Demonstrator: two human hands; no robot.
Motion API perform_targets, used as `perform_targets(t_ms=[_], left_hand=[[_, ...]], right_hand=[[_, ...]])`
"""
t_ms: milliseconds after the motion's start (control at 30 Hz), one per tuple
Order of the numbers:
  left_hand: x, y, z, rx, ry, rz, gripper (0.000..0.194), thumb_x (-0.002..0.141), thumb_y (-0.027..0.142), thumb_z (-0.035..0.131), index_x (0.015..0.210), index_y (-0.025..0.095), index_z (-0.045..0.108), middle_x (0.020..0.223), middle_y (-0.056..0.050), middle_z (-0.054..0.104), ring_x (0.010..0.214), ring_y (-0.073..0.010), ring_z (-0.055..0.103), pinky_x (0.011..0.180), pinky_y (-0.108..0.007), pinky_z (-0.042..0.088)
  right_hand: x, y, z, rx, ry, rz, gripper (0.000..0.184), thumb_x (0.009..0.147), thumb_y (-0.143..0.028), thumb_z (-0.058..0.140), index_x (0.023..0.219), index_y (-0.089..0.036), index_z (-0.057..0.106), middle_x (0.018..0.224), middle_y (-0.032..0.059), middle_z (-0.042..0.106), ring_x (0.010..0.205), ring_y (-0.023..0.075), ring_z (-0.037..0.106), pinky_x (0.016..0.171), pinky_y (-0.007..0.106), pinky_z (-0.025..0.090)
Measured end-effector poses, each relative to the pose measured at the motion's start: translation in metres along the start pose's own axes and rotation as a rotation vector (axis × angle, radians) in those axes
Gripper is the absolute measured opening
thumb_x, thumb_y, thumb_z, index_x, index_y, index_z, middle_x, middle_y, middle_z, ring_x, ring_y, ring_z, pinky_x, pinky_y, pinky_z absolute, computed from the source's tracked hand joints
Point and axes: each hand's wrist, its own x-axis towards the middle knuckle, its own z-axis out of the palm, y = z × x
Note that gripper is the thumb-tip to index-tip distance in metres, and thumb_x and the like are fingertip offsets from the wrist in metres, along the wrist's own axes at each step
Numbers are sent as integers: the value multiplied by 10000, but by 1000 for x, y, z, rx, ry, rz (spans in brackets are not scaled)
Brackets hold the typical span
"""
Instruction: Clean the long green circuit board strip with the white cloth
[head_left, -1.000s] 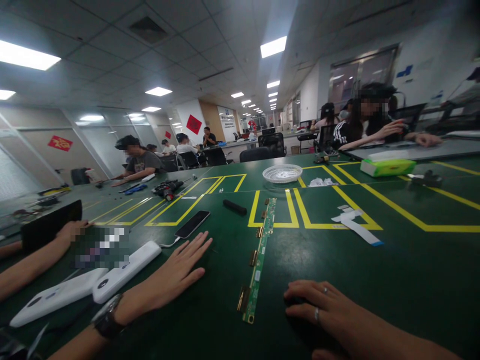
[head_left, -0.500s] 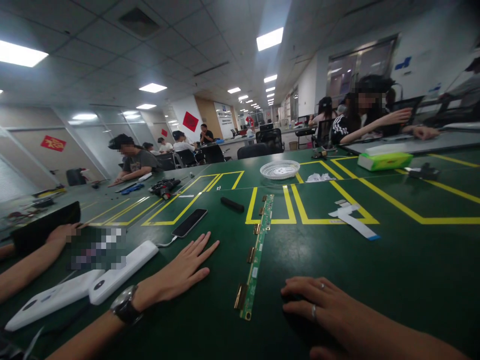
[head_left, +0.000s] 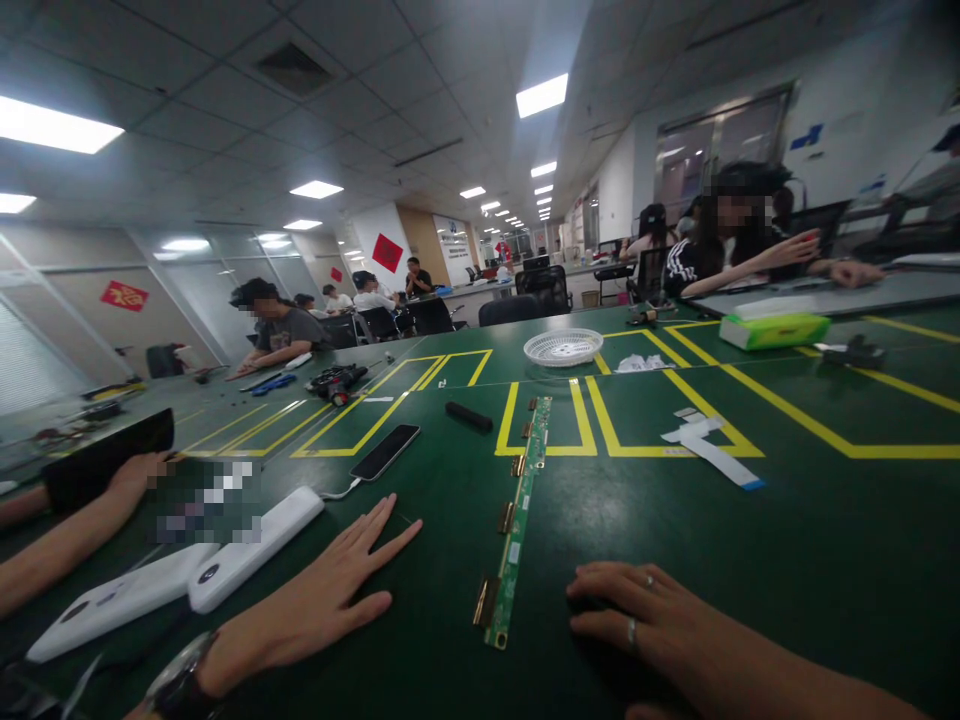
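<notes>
My left hand (head_left: 322, 580) lies flat on the green table, fingers spread, holding nothing; a watch (head_left: 180, 675) is on its wrist. My right hand (head_left: 652, 620), with rings on two fingers, rests on the table, its fingers loosely stretched out and empty. Between the hands, touched by neither, a long narrow green circuit board (head_left: 516, 545) points away from me. Several copper-coloured flex tabs (head_left: 487, 602) stick out along its left edge. Beyond my left fingers lies a phone (head_left: 386, 452) with a white cable plugged in. A short black rod (head_left: 469, 416) sits left of the board's far end.
White elongated devices (head_left: 259, 550) lie left of my left hand, near another person's arm (head_left: 82, 530). Ahead are a white basket (head_left: 531, 352), a white ribbon cable (head_left: 720, 458), a green tissue pack (head_left: 776, 330) and yellow tape outlines (head_left: 806, 407). Other people sit around the table.
My left hand has drawn back toward me and left, away from the board, with its fingers spread. My right hand and the board stay about where they were; the view has shifted slightly.
</notes>
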Motion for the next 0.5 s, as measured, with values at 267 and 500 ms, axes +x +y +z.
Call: perform_targets(t_ms=[267, 500], left_hand=[[-11, -2, 2, -10, -61, -52, 686, 974, 590, 446, 1548, 418, 113, 1613, -9, -131, 1460, -412, 24, 1101, -683, 182], [-35, -5, -2, -22, -47, -64, 735, 930, 604, 525, 1542, 427, 157, 1617, 0, -84, 1443, -452, 104, 1072, -699, 233]], right_hand=[[0, 1, -1, 2, -12, 6, 567, 800, -175, 676, 1354, -257, 587, 1484, 87, 469, 1396, 321, 370, 1168, 515, 273], [-2, 8, 5, 33, 21, -8, 557, 822, -215, 678, 1363, -293, 573, 1490, 85, 455, 1393, 329, 373, 1168, 543, 248]])
